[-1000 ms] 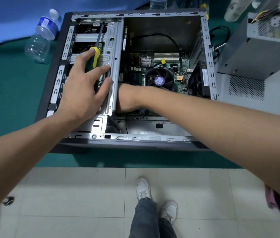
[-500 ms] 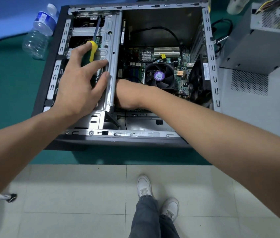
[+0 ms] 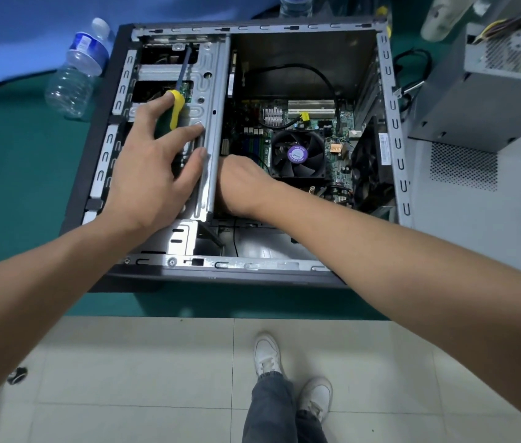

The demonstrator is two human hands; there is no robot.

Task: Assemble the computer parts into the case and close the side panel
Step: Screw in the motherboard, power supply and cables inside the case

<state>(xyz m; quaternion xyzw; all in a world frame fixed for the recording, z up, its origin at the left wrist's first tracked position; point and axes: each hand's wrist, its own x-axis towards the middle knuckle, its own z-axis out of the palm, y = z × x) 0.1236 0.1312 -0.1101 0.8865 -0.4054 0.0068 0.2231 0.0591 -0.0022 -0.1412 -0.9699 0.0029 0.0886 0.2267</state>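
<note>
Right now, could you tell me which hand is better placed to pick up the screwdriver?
The left hand: it rests on the drive cage with fingers already touching the screwdriver. The right hand reaches under that cage, fingers hidden.

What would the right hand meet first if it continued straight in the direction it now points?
Probably the inner wall of the drive cage. The right hand points left, already tucked against or under that metal edge; its fingers are hidden, so the exact contact is unclear.

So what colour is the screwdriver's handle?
Yellow and green on the screwdriver, clearest in the head view, under the left hand.
</note>
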